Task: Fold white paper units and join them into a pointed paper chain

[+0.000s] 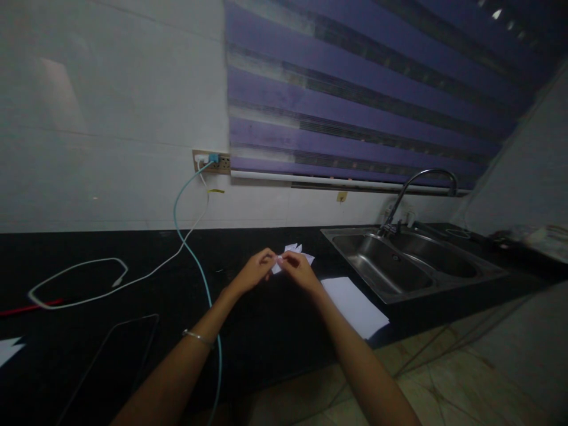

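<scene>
My left hand (256,271) and my right hand (298,267) meet over the black counter (248,319), fingers pinched together on a small piece of white paper (293,254). Pointed white corners of the paper stick out behind the fingers. A flat white paper sheet (355,306) lies on the counter just right of my right wrist. A thin bracelet sits on my left wrist.
A steel double sink (412,266) with a curved faucet (421,183) sits at the right. A teal cable (195,248) and a white cable (89,278) run from a wall socket (212,161). A dark phone (110,361) lies at left. Purple striped blinds hang above.
</scene>
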The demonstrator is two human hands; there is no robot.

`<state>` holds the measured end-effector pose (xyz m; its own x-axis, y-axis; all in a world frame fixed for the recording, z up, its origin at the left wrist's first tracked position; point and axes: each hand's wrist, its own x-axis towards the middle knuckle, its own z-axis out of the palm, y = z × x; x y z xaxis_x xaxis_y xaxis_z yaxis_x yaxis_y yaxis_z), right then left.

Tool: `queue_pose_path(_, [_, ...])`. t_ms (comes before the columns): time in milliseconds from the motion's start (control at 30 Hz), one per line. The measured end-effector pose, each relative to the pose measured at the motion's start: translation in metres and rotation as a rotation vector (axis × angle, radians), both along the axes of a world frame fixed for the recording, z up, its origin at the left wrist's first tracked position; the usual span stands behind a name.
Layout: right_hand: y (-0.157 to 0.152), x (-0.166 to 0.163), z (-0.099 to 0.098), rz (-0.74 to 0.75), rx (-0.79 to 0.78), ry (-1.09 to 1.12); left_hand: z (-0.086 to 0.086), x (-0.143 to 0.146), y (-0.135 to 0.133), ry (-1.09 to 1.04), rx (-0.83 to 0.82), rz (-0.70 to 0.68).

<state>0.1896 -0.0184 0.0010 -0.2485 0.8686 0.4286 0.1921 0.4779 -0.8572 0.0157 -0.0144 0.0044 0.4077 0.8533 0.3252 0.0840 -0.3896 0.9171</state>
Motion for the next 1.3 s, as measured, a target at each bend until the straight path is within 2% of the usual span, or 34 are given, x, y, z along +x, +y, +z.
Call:
queue_pose_path(233, [0.001, 0.002, -0.001, -0.002, 0.033, -0.001, 0.001, 0.000, -0.002, 0.059, 0.095, 0.017])
queue_pose_path(433, [0.005, 0.009, 0.003, -0.140, 0.031, 0.092, 0.007, -0.009, 0.001, -0.010, 0.117, 0.174])
queue_pose_path(633, [0.002, 0.003, 0.002, -0.026, 0.046, 0.040, 0.007, -0.003, -0.009, 0.083, 0.097, 0.037])
queue_pose_path(767, [0.002, 0.003, 0.000, -0.019, 0.064, -0.014, 0.007, -0.001, -0.011, 0.103, 0.105, 0.031])
queue_pose_path(1000, [0.002, 0.002, 0.000, -0.053, 0.094, -0.015, 0.007, -0.004, -0.005, 0.072, 0.178, 0.100])
queue_pose_path(1100, [0.002, 0.002, 0.001, -0.062, 0.093, 0.007, 0.005, -0.006, -0.001, 0.052, 0.172, 0.135])
queue_pose_path(1233, [0.004, 0.005, 0.003, -0.120, 0.089, 0.045, 0.006, -0.007, 0.003, -0.010, 0.170, 0.251])
queue_pose_path(1300, [0.005, 0.005, 0.002, -0.141, 0.077, 0.057, 0.006, -0.006, 0.002, -0.017, 0.135, 0.239])
